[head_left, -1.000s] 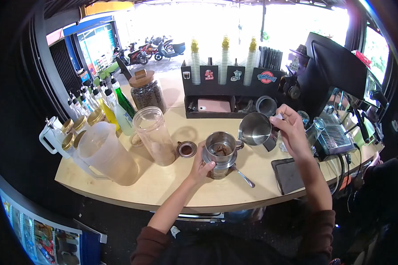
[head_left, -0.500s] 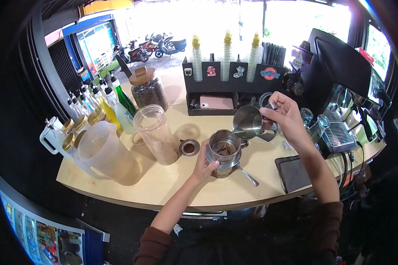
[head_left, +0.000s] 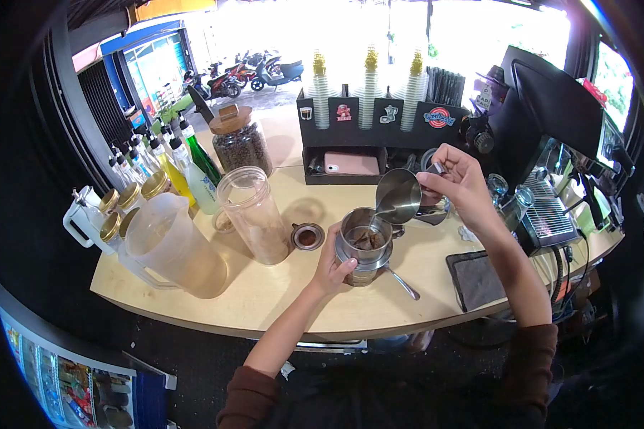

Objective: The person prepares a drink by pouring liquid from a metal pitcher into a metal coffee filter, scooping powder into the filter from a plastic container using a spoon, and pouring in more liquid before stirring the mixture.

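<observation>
My right hand (head_left: pixel 459 182) grips the handle of a steel milk pitcher (head_left: pixel 399 198), tilted to the left. A thin clear stream runs from its spout into a metal drip coffee filter (head_left: pixel 366 252). Dark brown patches show inside the filter, which sits on a glass (head_left: pixel 359 277). My left hand (head_left: pixel 329 270) is closed around the left side of the filter's rim and the glass, thumb in front. Beside the glass lies a spoon (head_left: pixel 406 282). To the left is a small round metal piece (head_left: pixel 308 237) with brown powder in it.
At left stand a cloudy plastic jug (head_left: pixel 172 250), a tall clear canister (head_left: pixel 254 222), a jar of beans (head_left: pixel 242 146) and several syrup bottles (head_left: pixel 202 187). A black cup rack (head_left: pixel 343 154) stands behind. A folded dark cloth (head_left: pixel 476 280) and an espresso machine (head_left: pixel 547 222) are at right.
The pitcher has tipped further over the filter, and the poured stream is now plainer. My left hand keeps its hold at the filter and glass.
</observation>
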Motion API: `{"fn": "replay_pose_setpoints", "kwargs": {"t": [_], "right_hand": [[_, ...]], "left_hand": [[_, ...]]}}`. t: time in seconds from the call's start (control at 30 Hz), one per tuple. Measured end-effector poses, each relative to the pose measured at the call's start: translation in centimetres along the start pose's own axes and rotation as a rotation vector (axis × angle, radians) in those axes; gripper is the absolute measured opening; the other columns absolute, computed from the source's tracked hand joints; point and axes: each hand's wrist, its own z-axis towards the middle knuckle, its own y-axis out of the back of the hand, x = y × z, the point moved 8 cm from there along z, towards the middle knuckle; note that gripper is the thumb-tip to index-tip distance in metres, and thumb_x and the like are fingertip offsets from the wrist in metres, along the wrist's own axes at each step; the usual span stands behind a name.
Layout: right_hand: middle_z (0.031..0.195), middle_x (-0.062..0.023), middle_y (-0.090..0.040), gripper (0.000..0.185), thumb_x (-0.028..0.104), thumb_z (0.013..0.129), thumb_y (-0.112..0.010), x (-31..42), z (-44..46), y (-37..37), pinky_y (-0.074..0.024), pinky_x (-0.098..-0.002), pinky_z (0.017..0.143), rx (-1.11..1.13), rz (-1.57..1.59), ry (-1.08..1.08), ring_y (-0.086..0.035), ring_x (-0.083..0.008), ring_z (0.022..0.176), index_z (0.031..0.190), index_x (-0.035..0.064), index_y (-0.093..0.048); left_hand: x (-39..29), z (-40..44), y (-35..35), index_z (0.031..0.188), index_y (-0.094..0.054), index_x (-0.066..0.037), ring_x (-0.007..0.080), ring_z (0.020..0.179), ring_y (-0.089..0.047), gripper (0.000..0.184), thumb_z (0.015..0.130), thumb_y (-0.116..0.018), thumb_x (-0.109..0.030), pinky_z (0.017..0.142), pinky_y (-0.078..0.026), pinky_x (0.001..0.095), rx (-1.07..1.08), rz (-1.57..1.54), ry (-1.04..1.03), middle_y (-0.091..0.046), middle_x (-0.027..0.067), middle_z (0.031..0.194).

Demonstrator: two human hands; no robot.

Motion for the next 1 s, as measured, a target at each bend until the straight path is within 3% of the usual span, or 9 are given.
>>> {"fn": "replay_pose_setpoints", "kwargs": {"t": [0.33, 0.77, 0.83, 0.97, 1.0], "right_hand": [[0.07, 0.0042, -0.053, 0.023, 0.004, 0.082, -0.071, 0.5, 0.1, -0.2, -0.034, -0.0163, 0.047, -0.006, 0.017, 0.029, -0.048, 0.0011, 0.059, 0.078, 0.0055, -0.048], [0.067, 0.0066, -0.048, 0.023, 0.004, 0.081, -0.072, 0.7, 0.4, 0.5, -0.0298, -0.017, 0.048, -0.069, -0.03, 0.025, -0.038, 0.0015, 0.056, 0.077, 0.0065, -0.049], [0.067, 0.0066, -0.048, 0.023, 0.004, 0.081, -0.072, 0.8, 0.4, 0.6, -0.0293, -0.0171, 0.048, -0.077, -0.027, 0.029, -0.037, 0.0014, 0.056, 0.077, 0.0065, -0.049], [0.066, 0.0067, -0.047, 0.024, 0.004, 0.081, -0.072, 0.6, 0.6, 0.8, -0.0295, -0.0167, 0.047, -0.067, -0.032, 0.039, -0.038, 0.0015, 0.056, 0.077, 0.0065, -0.049], [0.066, 0.0068, -0.047, 0.024, 0.004, 0.081, -0.072, 0.6, 0.6, 0.8, -0.0295, -0.0167, 0.047, -0.064, -0.034, 0.046, -0.038, 0.0015, 0.056, 0.077, 0.0064, -0.049]], "left_hand": [[-1.4, 0.5, -0.8, 0.136, -0.027, 0.001, 0.0252, 0.121, -0.048, 0.08, 0.081, -0.066, -0.041, 0.104, -0.037, 0.039, 0.017, -0.079, -0.02, -0.046, 0.0181, 0.129], [-0.5, 0.3, -0.3, 0.136, -0.027, 0.001, 0.0255, 0.122, -0.047, 0.077, 0.082, -0.065, -0.039, 0.104, -0.036, 0.0395, 0.028, -0.019, -0.024, -0.045, 0.0178, 0.129], [-0.5, 0.4, -0.5, 0.142, -0.019, 0.0, 0.0288, 0.125, -0.047, 0.095, 0.078, -0.066, -0.052, 0.106, -0.038, 0.0417, 0.036, -0.009, 0.018, -0.041, 0.0196, 0.136], [-0.6, 0.4, -0.5, 0.142, -0.019, 0.0, 0.0292, 0.126, -0.046, 0.094, 0.078, -0.065, -0.052, 0.106, -0.037, 0.0421, 0.038, 0.006, 0.011, -0.041, 0.0199, 0.136], [-0.8, 0.4, -0.5, 0.139, -0.023, 0.0, 0.0273, 0.124, -0.046, 0.085, 0.08, -0.065, -0.044, 0.105, -0.036, 0.0406, 0.035, -0.013, -0.013, -0.043, 0.0188, 0.132]]}}
